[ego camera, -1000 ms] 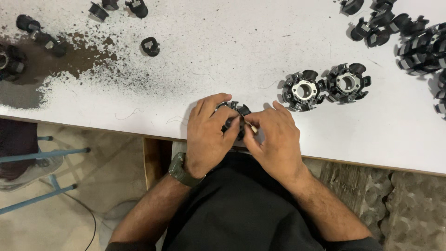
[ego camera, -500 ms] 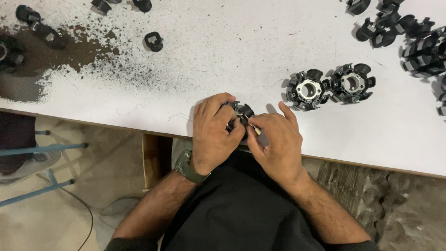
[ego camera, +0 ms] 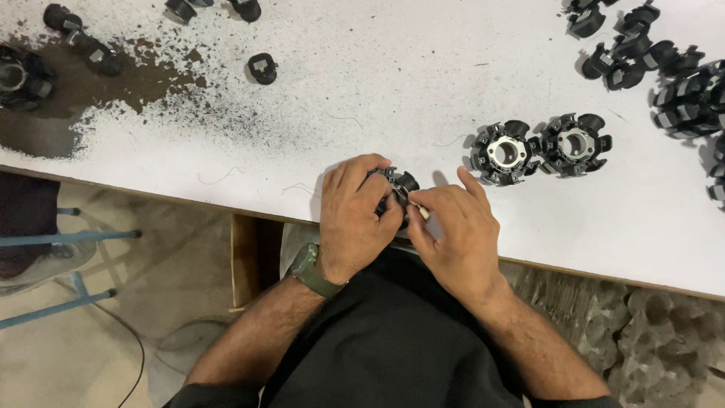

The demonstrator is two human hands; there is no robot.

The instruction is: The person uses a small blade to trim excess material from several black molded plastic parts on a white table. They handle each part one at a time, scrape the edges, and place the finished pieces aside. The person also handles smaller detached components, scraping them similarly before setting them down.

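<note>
Together, our left hand [ego camera: 355, 215] and right hand [ego camera: 457, 234] clamp a black toothed ring part [ego camera: 399, 185] at the white table's [ego camera: 393, 91] near edge; we judge steady support matters while the right fingertips pinch a small pale piece [ego camera: 423, 213].

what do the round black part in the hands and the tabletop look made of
Black part: likely matte moulded plastic, dull black with shaped lobes; its twins show a pale metal-looking centre ring. Tabletop: smooth white laminate or painted board, by its flat face and thin edge; unsure which.
</note>
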